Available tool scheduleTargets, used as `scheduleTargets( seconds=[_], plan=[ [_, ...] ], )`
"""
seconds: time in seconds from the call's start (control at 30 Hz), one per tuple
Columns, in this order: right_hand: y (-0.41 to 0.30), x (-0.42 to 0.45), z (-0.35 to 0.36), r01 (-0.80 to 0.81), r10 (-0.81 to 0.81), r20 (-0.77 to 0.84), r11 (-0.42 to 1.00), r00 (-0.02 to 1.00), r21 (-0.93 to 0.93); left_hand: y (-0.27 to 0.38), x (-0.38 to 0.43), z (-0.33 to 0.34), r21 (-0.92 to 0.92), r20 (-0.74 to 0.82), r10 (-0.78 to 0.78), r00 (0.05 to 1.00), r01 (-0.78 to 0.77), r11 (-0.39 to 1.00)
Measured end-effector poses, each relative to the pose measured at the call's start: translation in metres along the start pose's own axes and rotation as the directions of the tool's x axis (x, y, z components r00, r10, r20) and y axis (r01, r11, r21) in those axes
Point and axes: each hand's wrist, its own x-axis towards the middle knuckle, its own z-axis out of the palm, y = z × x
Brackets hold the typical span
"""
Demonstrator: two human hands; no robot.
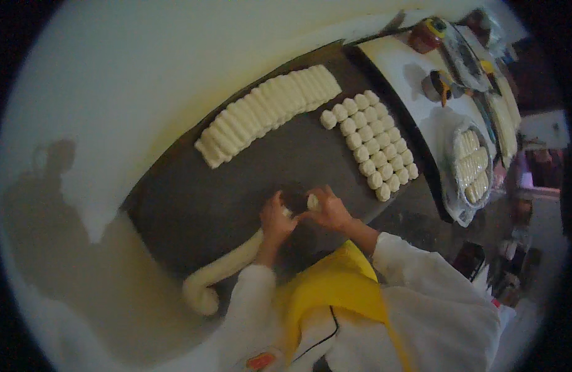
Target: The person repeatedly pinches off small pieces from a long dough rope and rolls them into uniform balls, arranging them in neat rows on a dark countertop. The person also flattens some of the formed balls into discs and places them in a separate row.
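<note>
A long rope of pale dough (230,264) lies along the near left side of the dark work table (174,209), its far end curled into a hook. My left hand (277,218) is closed around the rope's other end, and a bit of dough shows by its thumb. Just to the right, my right hand (328,209) holds a small piece of dough (313,202) between thumb and fingers. My two hands nearly touch at the thumbs. Rows of small round dough pieces (370,139) stand to the right. Long dough strips (269,111) lie side by side along the back.
A pale wall (127,69) borders the table's back. On a white surface (393,60) to the right are a plastic-wrapped tray of shaped dough (473,165), a metal cup (434,87) with an orange-handled utensil and a red jar (424,38). My yellow apron (337,286) meets the near edge.
</note>
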Motion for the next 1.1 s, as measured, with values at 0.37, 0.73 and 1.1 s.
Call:
scheduleTargets(
  seconds=[0.37,0.73,1.1],
  plan=[
    [0.076,0.141,-0.055,-0.044,-0.024,-0.762,0.997,0.647,-0.069,-0.044,-0.051,-0.002,0.311,-0.067,0.007,0.998,0.014,0.950],
    [-0.035,0.021,0.121,-0.112,0.132,0.284,0.990,0.950,-0.085,-0.095,-0.066,0.034,0.330,-0.241,0.503,0.830,-0.417,0.847],
    [-0.035,0.034,0.071,0.029,-0.025,0.049,0.996,0.998,-0.078,-0.014,-0.033,-0.013,0.024,0.126,0.083,0.989,-0.087,0.996]
  ],
)
